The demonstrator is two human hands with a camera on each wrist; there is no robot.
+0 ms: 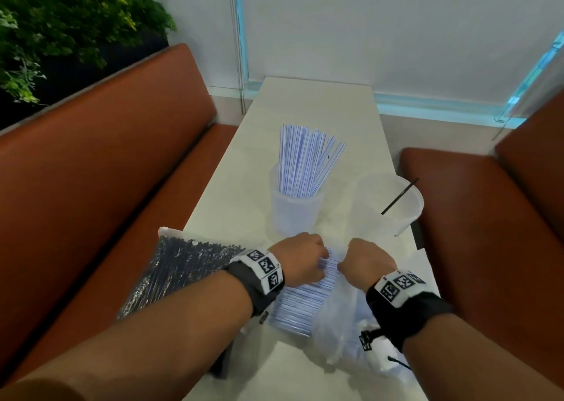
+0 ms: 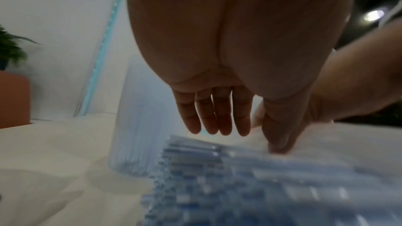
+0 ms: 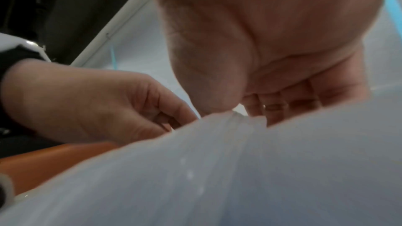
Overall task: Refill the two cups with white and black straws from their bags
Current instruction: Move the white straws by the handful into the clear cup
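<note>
A clear bag of white straws (image 1: 300,304) lies on the table's near end under both hands. My left hand (image 1: 305,260) hovers over its open end; its fingers (image 2: 217,118) hang straight above the straw tips and its thumb touches the plastic. My right hand (image 1: 361,257) pinches the bag's plastic (image 3: 228,161) between thumb and fingers. Behind the hands, the left translucent cup (image 1: 294,214) is packed with white straws (image 1: 305,159). The right cup (image 1: 390,205) holds one black straw (image 1: 399,196). A bag of black straws (image 1: 180,269) lies at the left, overhanging the table edge.
The narrow white table (image 1: 305,104) runs away from me to a white wall. Orange bench seats (image 1: 106,162) flank it on both sides. A green plant (image 1: 61,25) stands behind the left bench. A dark object sits at the table's right edge (image 1: 417,232).
</note>
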